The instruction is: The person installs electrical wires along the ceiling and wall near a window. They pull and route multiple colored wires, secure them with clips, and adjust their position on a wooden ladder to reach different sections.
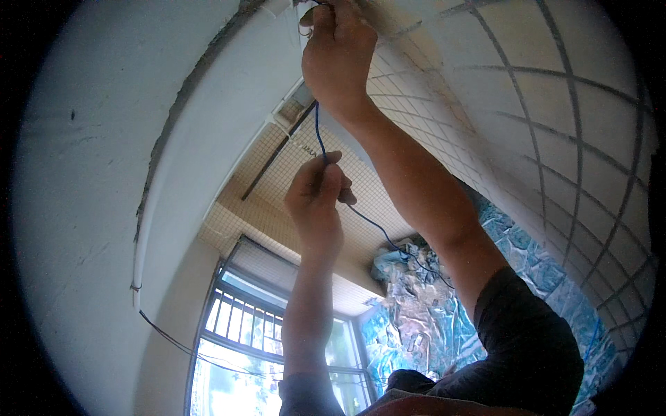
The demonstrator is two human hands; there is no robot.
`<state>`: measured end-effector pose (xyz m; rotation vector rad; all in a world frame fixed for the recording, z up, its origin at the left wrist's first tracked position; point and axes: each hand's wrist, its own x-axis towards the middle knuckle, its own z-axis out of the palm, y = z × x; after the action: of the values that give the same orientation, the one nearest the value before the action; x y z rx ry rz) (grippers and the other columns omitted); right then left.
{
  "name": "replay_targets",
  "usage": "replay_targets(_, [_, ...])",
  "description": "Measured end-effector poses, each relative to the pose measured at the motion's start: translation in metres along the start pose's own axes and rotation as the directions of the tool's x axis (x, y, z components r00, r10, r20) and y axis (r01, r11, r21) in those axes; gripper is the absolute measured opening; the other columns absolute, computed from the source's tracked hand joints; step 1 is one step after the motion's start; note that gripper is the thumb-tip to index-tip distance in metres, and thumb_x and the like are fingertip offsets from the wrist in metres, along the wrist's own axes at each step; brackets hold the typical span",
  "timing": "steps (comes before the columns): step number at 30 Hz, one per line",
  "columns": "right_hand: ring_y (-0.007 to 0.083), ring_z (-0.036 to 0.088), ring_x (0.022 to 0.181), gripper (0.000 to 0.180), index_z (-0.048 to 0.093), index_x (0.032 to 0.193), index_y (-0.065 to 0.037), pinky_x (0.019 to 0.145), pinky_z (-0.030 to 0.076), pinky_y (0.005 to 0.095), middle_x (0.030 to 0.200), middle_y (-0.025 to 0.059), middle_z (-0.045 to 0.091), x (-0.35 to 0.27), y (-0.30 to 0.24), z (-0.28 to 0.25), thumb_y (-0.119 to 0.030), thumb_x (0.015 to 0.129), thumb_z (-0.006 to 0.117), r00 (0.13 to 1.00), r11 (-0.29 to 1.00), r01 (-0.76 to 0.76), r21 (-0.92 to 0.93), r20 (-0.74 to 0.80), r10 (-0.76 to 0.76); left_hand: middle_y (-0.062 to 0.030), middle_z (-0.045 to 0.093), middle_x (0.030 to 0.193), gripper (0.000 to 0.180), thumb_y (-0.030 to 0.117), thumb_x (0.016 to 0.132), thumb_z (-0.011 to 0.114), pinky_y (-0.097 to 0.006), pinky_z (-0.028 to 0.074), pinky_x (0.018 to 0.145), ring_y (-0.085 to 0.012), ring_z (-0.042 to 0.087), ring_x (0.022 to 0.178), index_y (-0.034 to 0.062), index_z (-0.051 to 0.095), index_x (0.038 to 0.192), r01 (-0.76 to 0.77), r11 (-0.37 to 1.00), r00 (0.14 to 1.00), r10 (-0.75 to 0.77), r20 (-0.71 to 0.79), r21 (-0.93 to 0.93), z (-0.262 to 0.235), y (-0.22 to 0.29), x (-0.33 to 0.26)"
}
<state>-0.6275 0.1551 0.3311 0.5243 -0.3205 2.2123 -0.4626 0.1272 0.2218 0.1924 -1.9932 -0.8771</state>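
Note:
A thin blue electrical wire [320, 128] runs between my two hands. My left hand [318, 197], in the middle of the view, pinches it between thumb and fingers. From there the wire's loose length trails down to the right behind my right forearm. Higher up, my right hand [340, 62] is closed at the top edge, beside a white fitting [278, 7] on the wall. The wire passes up behind this hand to its fingers, whose tips are partly cut off by the frame.
A white conduit pipe [154, 201] follows a rough chased groove in the left wall, with dark wires [166, 337] leaving its lower end. Tiled wall [555, 132] rises on the right. Below are a barred window [239, 319] and crumpled blue-and-white sheeting [423, 305].

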Motion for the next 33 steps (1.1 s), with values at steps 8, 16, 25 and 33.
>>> replay_targets(8, [0.0263,0.060,0.071,0.019,0.061,0.102,0.000,0.067,0.047,0.0379,0.084,0.0141,0.063,0.011,-0.005,0.006,0.006,0.093,0.046,0.998,0.998,0.003,-0.068,-0.060,-0.008,-0.0081,0.058,0.076,0.032,0.019,0.096,0.062,-0.030,0.046,0.057,-0.0156,0.055,0.065,-0.0073,0.061,0.113,-0.058,0.996,0.998,0.058,0.007,-0.072,0.007,0.010,0.011])
replay_targets(16, [0.0199,0.053,0.063,0.016,0.060,0.095,0.003,0.062,0.045,0.0344,0.074,0.0101,0.058,0.010,-0.019,0.010,-0.001,0.095,0.045,0.954,0.916,-0.290,0.277,0.011,0.299,-0.0073,0.058,0.076,0.027,0.017,0.096,0.061,-0.029,0.047,0.058,-0.0151,0.056,0.064,-0.0054,0.061,0.112,-0.040,0.997,0.999,0.041,0.003,-0.066,-0.004,0.002,0.011])
replay_targets(25, [0.0259,0.057,0.065,0.015,0.058,0.103,0.002,0.062,0.044,0.0386,0.071,0.0126,0.056,0.014,0.003,0.016,-0.005,0.098,0.045,1.000,0.995,-0.025,-0.099,0.013,0.026,-0.0073,0.059,0.075,0.027,0.015,0.095,0.063,-0.029,0.046,0.058,-0.0142,0.055,0.062,-0.0056,0.061,0.113,-0.025,0.998,1.000,0.025,-0.006,-0.051,-0.007,0.005,0.017])
replay_targets(33, [0.0228,0.058,0.064,0.022,0.061,0.109,0.003,0.063,0.047,0.0374,0.080,0.0122,0.063,0.004,-0.012,-0.006,-0.008,0.099,0.045,0.967,0.955,-0.218,0.201,0.177,0.184,-0.0074,0.059,0.073,0.025,0.013,0.095,0.062,-0.028,0.045,0.056,-0.0147,0.054,0.061,-0.0074,0.062,0.109,-0.013,0.996,0.998,0.007,-0.064,-0.091,-0.008,-0.016,0.026])
